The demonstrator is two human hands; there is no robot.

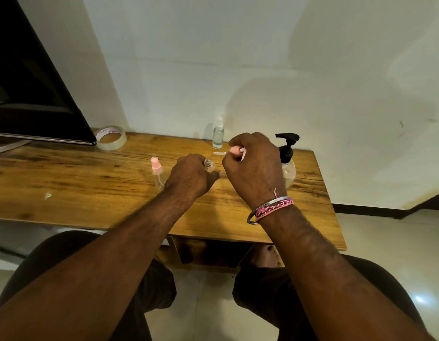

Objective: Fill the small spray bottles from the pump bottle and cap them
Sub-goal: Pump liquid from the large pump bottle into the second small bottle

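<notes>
Uncapped spray bottle in one hand, its pink sprayer head in the other.

The left hand [189, 175] grips an open clear bottle [209, 165] standing on the wooden worktop [90, 178]; the right hand [254, 166] pinches the pink sprayer head [235, 150] just above. The pump bottle [287, 158] stands behind the right hand, a capped pink-topped bottle [156, 172] left, another [218, 134] by the wall.
</notes>
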